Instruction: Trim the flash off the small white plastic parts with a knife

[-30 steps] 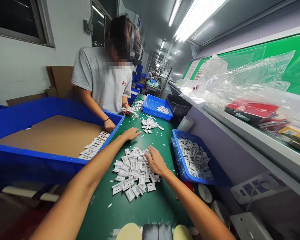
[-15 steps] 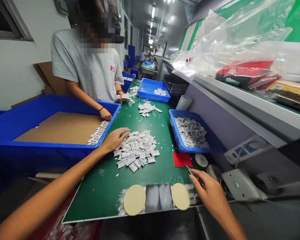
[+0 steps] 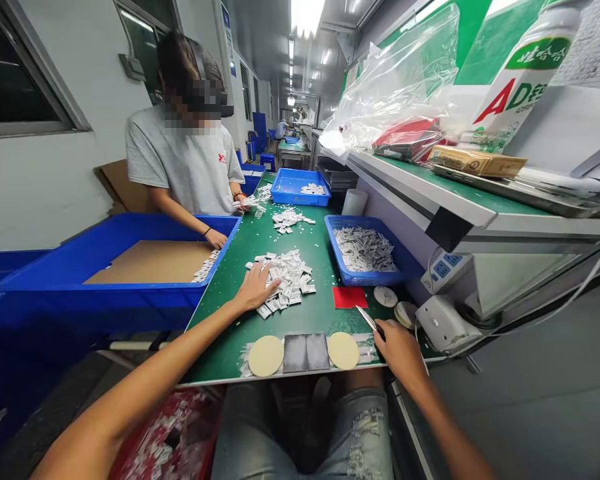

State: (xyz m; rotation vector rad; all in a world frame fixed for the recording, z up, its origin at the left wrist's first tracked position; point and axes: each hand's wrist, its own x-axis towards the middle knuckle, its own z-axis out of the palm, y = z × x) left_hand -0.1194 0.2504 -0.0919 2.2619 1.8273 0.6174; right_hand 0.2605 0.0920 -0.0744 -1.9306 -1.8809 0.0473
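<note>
While the left hand [image 3: 255,288] lies spread over the heap [image 3: 294,270], the right hand [image 3: 396,339] holds tweezers [image 3: 367,319] (ready, presumably) near the bench's [image 3: 215,343] front-right corner.

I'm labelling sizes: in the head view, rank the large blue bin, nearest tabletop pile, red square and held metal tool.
Large blue bin
Nearest tabletop pile
Red square
Metal tool, visible part only; the right hand hides some

Near the right edge of the tabletop [image 3: 220,343], a basket [image 3: 355,277] (filled with parts [image 3: 365,250]) is placed behind a sheet [image 3: 350,297]; a pile [image 3: 293,277] is heaped left of both.
</note>
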